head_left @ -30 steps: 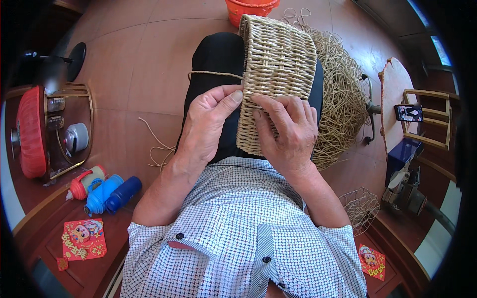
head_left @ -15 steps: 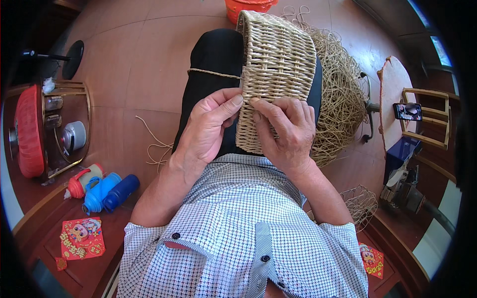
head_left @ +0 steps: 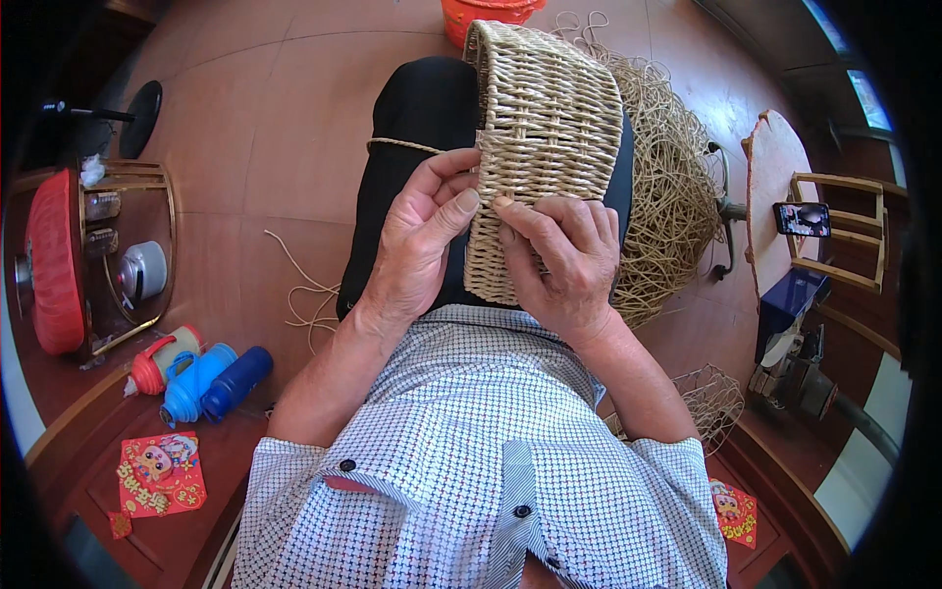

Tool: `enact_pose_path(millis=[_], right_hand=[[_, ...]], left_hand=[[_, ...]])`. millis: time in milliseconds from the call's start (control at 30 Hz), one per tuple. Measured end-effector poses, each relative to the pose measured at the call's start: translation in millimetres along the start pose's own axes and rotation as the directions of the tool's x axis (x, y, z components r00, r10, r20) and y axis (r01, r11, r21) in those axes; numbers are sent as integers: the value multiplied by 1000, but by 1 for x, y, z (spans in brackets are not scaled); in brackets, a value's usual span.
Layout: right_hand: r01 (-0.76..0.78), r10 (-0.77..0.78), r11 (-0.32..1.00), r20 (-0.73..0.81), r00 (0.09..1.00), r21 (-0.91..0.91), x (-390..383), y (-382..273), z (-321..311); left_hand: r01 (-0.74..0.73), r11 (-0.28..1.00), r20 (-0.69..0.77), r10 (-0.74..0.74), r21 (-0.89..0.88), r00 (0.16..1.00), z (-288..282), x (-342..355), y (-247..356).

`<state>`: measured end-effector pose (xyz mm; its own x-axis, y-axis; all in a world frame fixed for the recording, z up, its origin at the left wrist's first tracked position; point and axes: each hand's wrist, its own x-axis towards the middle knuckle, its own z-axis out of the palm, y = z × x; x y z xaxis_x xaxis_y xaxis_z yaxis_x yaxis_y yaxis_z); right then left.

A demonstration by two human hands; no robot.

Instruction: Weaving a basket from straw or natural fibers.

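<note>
A woven basket [head_left: 554, 118] of tan twisted cord rests across my lap, mostly over my right thigh. At its left edge is my left hand [head_left: 417, 231], closed, its thumb against the rim and the fingertips partly hidden behind it. My right hand [head_left: 569, 245] is bent over the near part of the weave, thumb and forefinger pinching the strands close to that same edge. A loose length of cord [head_left: 404, 145] crosses my dark left trouser leg and runs up to the basket edge, where my left fingers cover its end.
A big heap of loose cord [head_left: 677, 187] lies on the floor to the right, near a table [head_left: 775, 187] with a phone [head_left: 803, 219]. A red bucket [head_left: 491, 12] stands ahead. Flasks [head_left: 201, 381] and a low rack [head_left: 147, 167] are on the left.
My left forefinger has lifted and stretched upward along the basket edge, over the cord's end, opening a gap above the thumb. The right hand has hardly moved.
</note>
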<state>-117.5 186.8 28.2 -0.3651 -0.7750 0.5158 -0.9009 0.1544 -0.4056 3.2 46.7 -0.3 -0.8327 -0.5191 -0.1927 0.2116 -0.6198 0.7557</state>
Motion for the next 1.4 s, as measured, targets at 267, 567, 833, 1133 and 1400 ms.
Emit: enact_pose_path(millis=[267,567,833,1133,1400], right_hand=[[-38,41,999,-72,997,37,6,-2,9],[-61,61,998,-55,997,11,24,-14,-6],[-194,187,979,101,977,64,40,-18,-19],[46,30,964,280,960,-261,51,-32,-18],[-90,98,995,246,964,-44,43,-24,-19]], left_hand=[[-21,999,119,25,-32,993,-9,11,0],[-36,999,131,32,30,991,-20,15,5],[31,999,113,-32,12,993,-20,13,3],[1,994,43,-6,109,999,-19,10,14],[50,992,3,-51,114,999,-17,13,21]])
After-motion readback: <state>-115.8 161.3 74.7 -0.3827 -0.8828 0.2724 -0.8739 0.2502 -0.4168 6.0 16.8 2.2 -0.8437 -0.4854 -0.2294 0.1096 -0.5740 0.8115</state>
